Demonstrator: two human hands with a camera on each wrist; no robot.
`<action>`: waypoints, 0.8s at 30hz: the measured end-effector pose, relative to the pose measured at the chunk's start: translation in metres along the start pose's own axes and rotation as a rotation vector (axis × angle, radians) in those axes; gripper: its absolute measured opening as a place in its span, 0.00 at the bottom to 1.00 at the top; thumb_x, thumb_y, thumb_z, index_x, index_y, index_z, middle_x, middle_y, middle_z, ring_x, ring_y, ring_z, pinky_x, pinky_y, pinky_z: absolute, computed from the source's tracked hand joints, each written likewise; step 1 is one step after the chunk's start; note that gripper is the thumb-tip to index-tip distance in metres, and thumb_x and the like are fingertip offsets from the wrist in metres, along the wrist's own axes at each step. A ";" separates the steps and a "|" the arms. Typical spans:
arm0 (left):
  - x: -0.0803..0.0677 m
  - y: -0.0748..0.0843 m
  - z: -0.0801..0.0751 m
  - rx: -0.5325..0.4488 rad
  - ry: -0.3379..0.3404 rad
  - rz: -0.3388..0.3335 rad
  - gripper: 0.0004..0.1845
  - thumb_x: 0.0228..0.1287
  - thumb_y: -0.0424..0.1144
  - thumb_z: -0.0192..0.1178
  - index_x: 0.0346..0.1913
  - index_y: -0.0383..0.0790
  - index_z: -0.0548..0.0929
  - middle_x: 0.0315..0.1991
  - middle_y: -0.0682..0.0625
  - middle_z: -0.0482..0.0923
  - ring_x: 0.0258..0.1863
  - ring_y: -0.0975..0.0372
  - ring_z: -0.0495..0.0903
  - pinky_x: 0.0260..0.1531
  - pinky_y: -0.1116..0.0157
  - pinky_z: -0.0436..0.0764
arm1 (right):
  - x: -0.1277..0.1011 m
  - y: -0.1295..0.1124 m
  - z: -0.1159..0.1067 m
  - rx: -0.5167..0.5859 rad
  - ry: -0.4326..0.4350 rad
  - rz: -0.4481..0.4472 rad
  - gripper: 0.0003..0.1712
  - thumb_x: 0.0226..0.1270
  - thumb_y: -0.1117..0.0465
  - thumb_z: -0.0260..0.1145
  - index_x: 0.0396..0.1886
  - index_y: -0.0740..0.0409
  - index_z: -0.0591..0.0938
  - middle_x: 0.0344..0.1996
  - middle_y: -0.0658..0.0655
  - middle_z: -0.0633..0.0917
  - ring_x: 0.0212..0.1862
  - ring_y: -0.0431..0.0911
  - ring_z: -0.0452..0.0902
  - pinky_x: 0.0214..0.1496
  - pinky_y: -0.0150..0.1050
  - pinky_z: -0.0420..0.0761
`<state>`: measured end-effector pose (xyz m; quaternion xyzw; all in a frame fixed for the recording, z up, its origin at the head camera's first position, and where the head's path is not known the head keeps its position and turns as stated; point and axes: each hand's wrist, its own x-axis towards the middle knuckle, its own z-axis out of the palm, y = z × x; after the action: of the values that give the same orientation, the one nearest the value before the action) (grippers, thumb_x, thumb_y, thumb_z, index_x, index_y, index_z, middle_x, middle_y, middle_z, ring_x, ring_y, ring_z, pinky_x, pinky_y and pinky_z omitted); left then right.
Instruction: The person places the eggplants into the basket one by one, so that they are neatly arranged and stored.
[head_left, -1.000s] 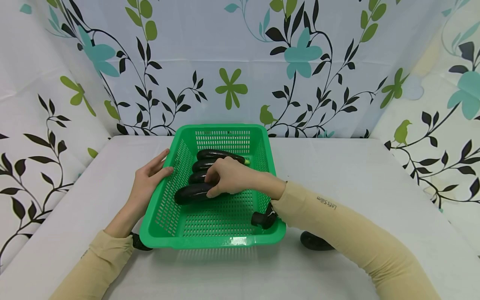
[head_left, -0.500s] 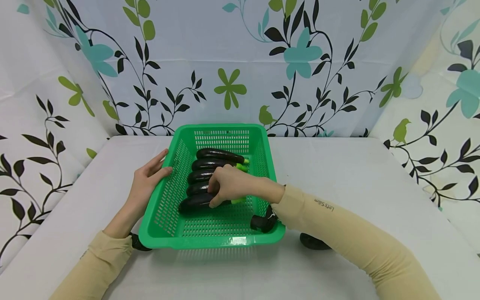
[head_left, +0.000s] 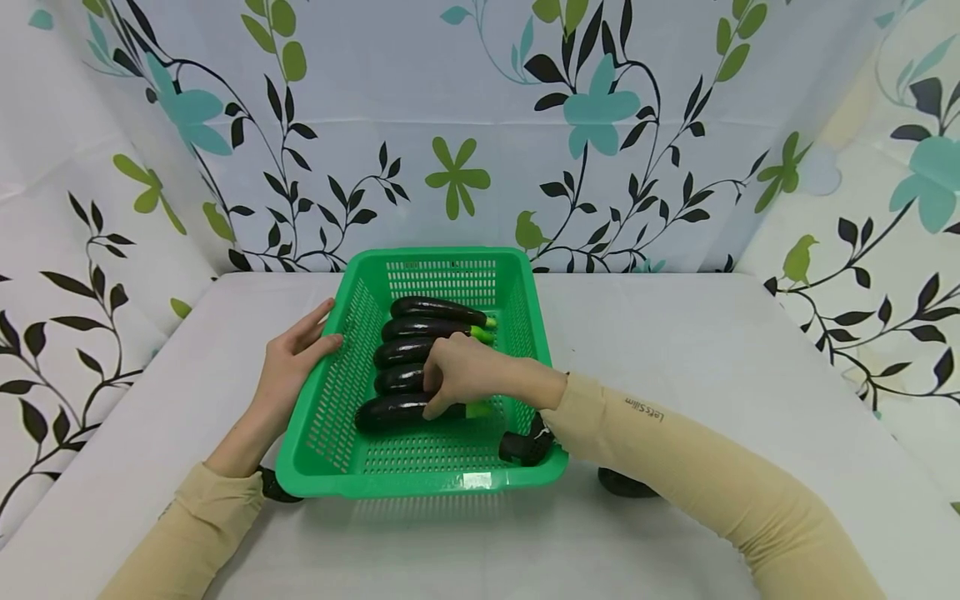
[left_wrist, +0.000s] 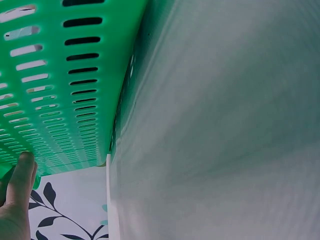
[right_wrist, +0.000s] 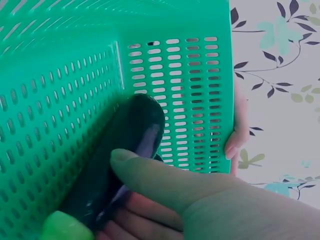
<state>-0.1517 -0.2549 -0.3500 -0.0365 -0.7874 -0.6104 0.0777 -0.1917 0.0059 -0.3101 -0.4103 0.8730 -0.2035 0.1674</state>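
A green slotted basket sits mid-table and holds several dark purple eggplants lying side by side in a row. My right hand reaches in over the right wall and grips the nearest eggplant close to its green stem. In the right wrist view the thumb lies over this eggplant and the fingers curl beneath it. My left hand rests flat against the outside of the basket's left wall, thumb at the rim. Its fingertip touches the basket's wall.
The white table stretches to both sides of the basket. A floral curtain closes off the back and both sides. Beige sleeves cover both forearms, and a black wrist camera sits at the basket's front right corner.
My right hand has drawn the eggplant slightly toward me and settled it on the basket floor as the front of the row. The left hand has stayed on the basket.
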 end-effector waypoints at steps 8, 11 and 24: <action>0.001 0.000 0.000 0.010 0.002 -0.004 0.34 0.74 0.45 0.58 0.78 0.47 0.60 0.71 0.35 0.66 0.42 0.76 0.84 0.38 0.73 0.85 | -0.002 0.003 -0.001 0.005 -0.013 0.041 0.11 0.54 0.54 0.80 0.30 0.56 0.90 0.25 0.48 0.87 0.27 0.39 0.78 0.28 0.30 0.78; 0.001 0.000 -0.001 0.012 0.000 -0.007 0.34 0.74 0.45 0.58 0.78 0.47 0.60 0.71 0.35 0.66 0.42 0.76 0.84 0.38 0.73 0.85 | -0.004 0.003 -0.004 0.050 -0.007 0.052 0.13 0.55 0.54 0.80 0.35 0.58 0.90 0.29 0.49 0.88 0.30 0.39 0.79 0.31 0.30 0.79; 0.001 0.001 0.000 0.017 0.010 -0.021 0.34 0.74 0.46 0.59 0.78 0.50 0.61 0.70 0.41 0.70 0.42 0.76 0.84 0.39 0.74 0.85 | -0.010 0.001 -0.013 0.163 0.005 0.039 0.15 0.59 0.58 0.78 0.43 0.61 0.89 0.37 0.52 0.89 0.39 0.40 0.83 0.39 0.31 0.82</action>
<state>-0.1521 -0.2548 -0.3489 -0.0246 -0.7927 -0.6045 0.0756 -0.1928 0.0171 -0.2981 -0.3778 0.8618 -0.2717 0.2019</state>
